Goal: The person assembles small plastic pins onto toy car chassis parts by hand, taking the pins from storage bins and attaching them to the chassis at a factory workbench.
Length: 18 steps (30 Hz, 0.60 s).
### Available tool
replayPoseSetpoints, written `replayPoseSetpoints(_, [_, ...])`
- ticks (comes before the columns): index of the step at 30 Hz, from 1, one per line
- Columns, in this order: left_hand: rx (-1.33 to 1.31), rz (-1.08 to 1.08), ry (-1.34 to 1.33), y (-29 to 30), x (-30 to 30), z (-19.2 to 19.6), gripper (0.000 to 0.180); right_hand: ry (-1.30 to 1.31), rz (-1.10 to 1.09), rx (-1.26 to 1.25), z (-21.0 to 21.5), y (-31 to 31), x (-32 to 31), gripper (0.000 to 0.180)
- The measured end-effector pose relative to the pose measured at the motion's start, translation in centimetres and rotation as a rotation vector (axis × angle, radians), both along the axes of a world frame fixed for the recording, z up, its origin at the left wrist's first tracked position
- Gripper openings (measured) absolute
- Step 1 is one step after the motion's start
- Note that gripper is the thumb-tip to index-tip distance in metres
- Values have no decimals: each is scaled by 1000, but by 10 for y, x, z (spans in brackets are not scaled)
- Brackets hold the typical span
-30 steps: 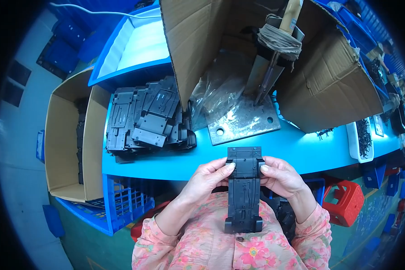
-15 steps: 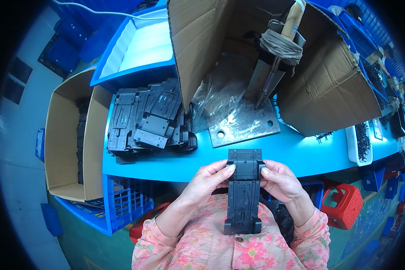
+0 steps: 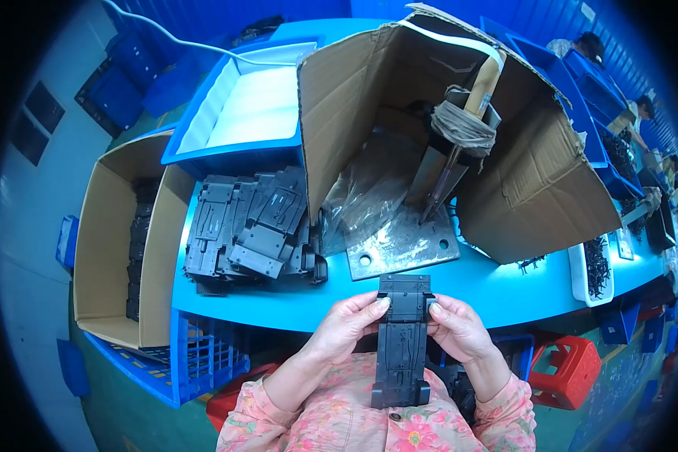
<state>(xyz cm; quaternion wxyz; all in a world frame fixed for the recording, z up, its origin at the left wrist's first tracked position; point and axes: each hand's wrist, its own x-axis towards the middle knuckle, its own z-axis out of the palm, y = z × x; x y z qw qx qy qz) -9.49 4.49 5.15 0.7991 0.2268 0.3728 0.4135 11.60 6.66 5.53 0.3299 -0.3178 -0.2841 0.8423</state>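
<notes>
Between my two hands I hold a long black plastic housing (image 3: 401,343), upright in front of my chest. My left hand (image 3: 346,325) pinches its left edge near the upper end, thumb on the face. My right hand (image 3: 459,325) grips the opposite edge at the same height. The fingers behind the part are partly hidden. Beyond it on the blue table (image 3: 354,303) lies a metal base plate (image 3: 403,252) with holes, bearing a tool with a tan handle (image 3: 484,87) and a cloth-like wrap. To the left, similar black housings (image 3: 252,226) are piled up.
A cardboard sheet (image 3: 535,181) stands folded around the tool. A blue tray with white lining (image 3: 252,109) sits at the back left. Left of the table, a carton (image 3: 158,256) holds black parts. At right are a white bin (image 3: 591,275) of small black pieces and a red stool (image 3: 569,373).
The whole view has tilted, so the table and its things appear lower. Both hands still hold the black housing in the same grip, with little other movement.
</notes>
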Motion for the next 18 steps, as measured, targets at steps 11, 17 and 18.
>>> replayPoseSetpoints(11, [22,50,25,24,6,3,34,-27,-51,63,2,15,-1,36])
replayPoseSetpoints(17, [-7,-11,-20,54,11,-11,31,1,-100,8,-8,33,4,30])
replayPoseSetpoints(18, [-3,-11,-21,58,11,-12,31,-6,-120,24,-7,36,3,29])
